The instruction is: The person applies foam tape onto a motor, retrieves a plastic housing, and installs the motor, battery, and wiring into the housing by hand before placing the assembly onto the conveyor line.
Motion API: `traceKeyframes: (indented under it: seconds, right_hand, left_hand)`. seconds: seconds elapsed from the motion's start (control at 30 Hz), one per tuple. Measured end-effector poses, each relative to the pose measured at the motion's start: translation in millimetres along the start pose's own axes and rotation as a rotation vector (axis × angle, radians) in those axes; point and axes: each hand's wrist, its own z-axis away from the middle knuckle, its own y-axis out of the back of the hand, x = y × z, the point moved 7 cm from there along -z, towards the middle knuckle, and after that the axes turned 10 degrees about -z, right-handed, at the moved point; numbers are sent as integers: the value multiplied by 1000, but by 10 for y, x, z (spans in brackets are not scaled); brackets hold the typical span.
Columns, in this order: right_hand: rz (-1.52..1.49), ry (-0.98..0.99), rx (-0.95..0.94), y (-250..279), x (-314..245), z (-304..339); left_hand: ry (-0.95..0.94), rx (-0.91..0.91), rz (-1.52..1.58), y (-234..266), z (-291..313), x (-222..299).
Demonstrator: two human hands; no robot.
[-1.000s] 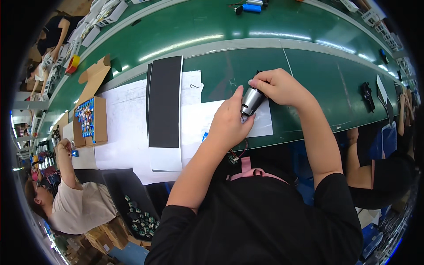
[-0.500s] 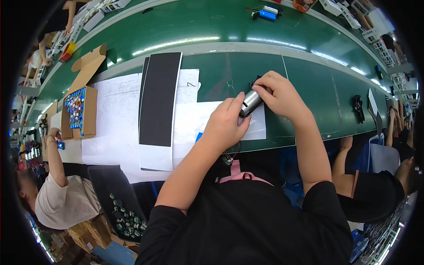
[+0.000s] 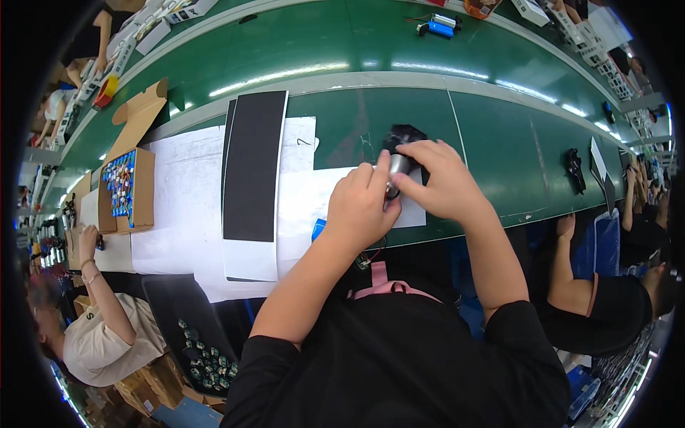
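A silver cylindrical motor point(image 3: 398, 165) is held between my two hands, over a white sheet at the table's near edge. A black part point(image 3: 405, 133), blurred, sits at its far end. Closed round the near end of the motor is my left hand point(image 3: 359, 203), its fingertips against the metal. From the right, my right hand point(image 3: 444, 177) grips it and the black part, fingers curled over the top. By my left wrist lies a blue battery pack point(image 3: 318, 228), partly covered. Thin red and black wires with a small circuit board point(image 3: 363, 261) hang below my left hand.
A black board point(image 3: 255, 167) lies on white papers to the left. Beyond it stands an open cardboard box point(image 3: 145, 187) of blue batteries. A black bin point(image 3: 193, 332) holds small circuit boards. Black parts point(image 3: 574, 171) lie at right. Co-workers sit on both sides.
The motor has turned more upright, and the black part now shows beyond my right fingers. My right hand has shifted slightly down and left. The co-worker at left has raised a forearm.
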Motion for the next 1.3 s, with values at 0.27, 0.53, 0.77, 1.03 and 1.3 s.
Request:
traceKeyframes:
  seconds: [0.27, 0.53, 0.77, 1.03, 1.3]
  right_hand:
    - [-55, 116, -15, -56, -164, -13]
    - [-91, 70, 31, 14, -53, -27]
    - [33, 55, -48, -30, -91, -111]
    - [-261, 182, 245, 196, 110, 21]
    - [-213, 56, 510, 240, 262, 423]
  left_hand:
    - [95, 109, 158, 19, 61, -111]
    - [89, 135, 199, 19, 77, -112]
    - [78, 109, 204, 19, 66, -105]
    - [65, -31, -8, 1, 14, -58]
    - [45, -35, 158, -25, 20, -27]
